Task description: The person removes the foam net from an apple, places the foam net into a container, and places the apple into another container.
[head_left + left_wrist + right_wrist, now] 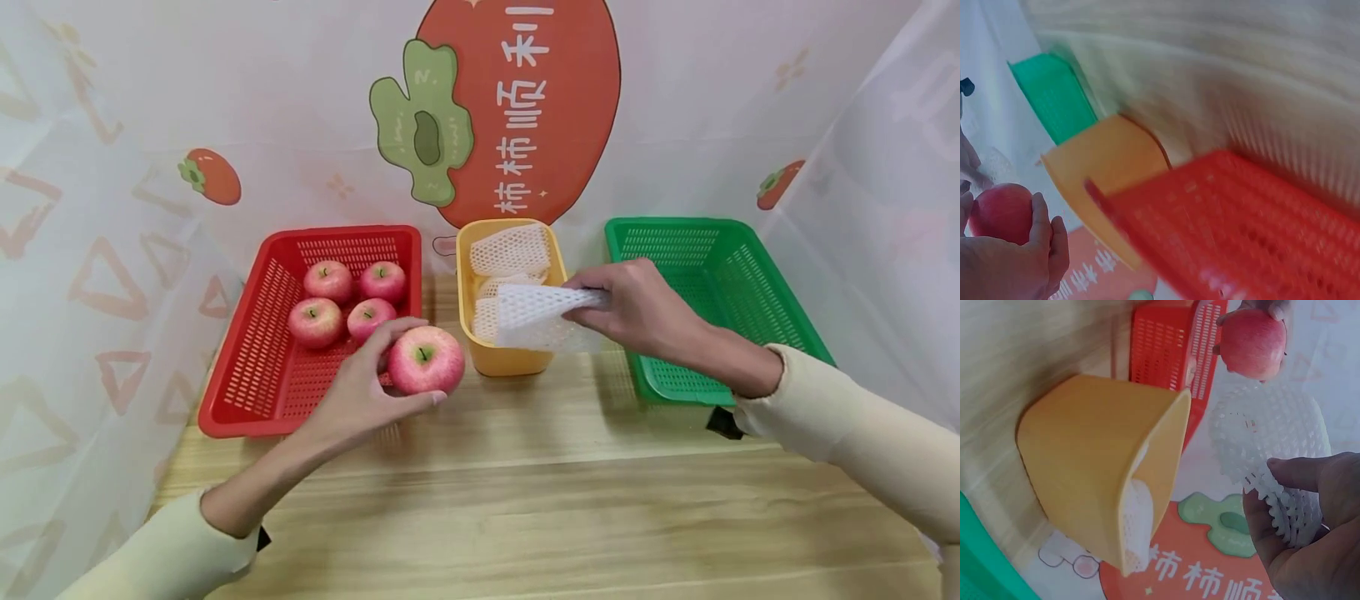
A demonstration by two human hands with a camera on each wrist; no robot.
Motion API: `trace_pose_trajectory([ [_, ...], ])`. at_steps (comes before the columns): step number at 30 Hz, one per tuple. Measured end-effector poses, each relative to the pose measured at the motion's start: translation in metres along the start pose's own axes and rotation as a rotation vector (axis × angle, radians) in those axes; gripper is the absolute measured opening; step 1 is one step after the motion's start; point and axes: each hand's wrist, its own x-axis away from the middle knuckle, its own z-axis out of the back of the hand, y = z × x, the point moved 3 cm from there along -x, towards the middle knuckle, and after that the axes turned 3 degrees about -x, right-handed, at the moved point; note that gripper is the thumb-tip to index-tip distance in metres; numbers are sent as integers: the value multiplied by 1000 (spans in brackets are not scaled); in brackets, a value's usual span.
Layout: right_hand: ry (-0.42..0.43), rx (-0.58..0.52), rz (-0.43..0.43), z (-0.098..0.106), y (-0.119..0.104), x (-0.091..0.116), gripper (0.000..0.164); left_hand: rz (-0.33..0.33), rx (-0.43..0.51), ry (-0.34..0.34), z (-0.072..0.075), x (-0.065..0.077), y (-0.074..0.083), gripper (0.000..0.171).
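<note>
My left hand point(363, 386) holds a red apple point(427, 360) between thumb and fingers, in front of the yellow bin. In the left wrist view that apple point(1002, 214) sits in the curled fingers. My right hand point(636, 307) pinches a white foam fruit net point(536, 310) above the yellow bin's right side. From the right wrist, the foam net point(1272, 434) shows its mouth spread towards the apple point(1254, 344), apart from it. Several more apples point(316, 322) lie in the red basket point(231, 367). Other foam nets point(512, 250) fill the yellow bin point(513, 362).
On the right stands a green basket point(678, 377), partly behind my right forearm. The wooden table point(525, 500) stretches in front of the containers. Printed white curtains point(300, 100) hang at the back and both sides.
</note>
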Motion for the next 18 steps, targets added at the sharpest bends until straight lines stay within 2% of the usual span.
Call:
trace_pose_trajectory([
  [3, -19, 18, -28, -1, 3, -12, 21, 36, -34, 28, 15, -4, -6, 78],
  [9, -66, 2, -87, -8, 10, -31, 20, 170, -86, 52, 38, -5, -23, 84],
  [18, -148, 30, -183, -26, 21, -45, 23, 263, -135, -9, 48, -8, -49, 94],
])
